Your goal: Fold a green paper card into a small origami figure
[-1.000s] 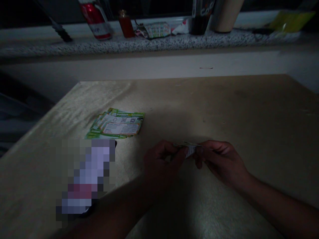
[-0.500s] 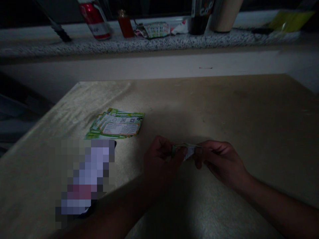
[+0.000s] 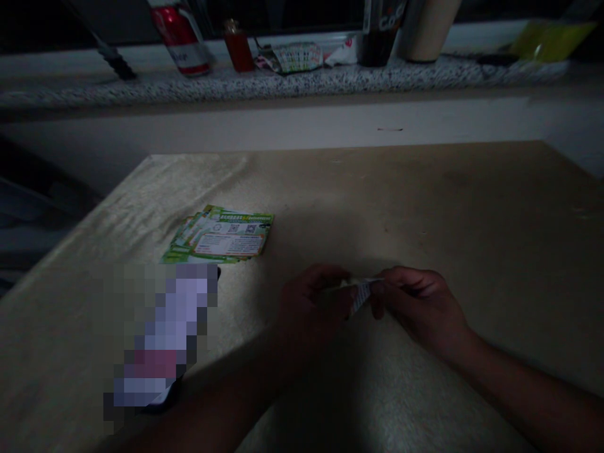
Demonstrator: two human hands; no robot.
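Observation:
Between my two hands is a small folded piece of printed paper (image 3: 361,296), held above the table. My left hand (image 3: 318,299) has its thumb and fingers closed on the paper's left side and covers much of it. From the other side, my right hand (image 3: 419,299) pinches the right edge between thumb and fingers. Dim light hides the exact folds. To the left, a fanned stack of green and white printed cards (image 3: 226,236) lies on the table.
A pixelated, phone-shaped object (image 3: 172,327) lies by my left forearm on the table (image 3: 377,201). On the speckled sill behind stand a red can (image 3: 182,41), a small red bottle (image 3: 238,47), a dark bottle (image 3: 377,38) and a beige cylinder (image 3: 429,31), with a crumpled wrapper (image 3: 297,58) among them.
My left hand has shifted slightly right and its fingers have moved over the paper. The paper's visible part is now more tilted and narrower. My right hand stays nearly in place.

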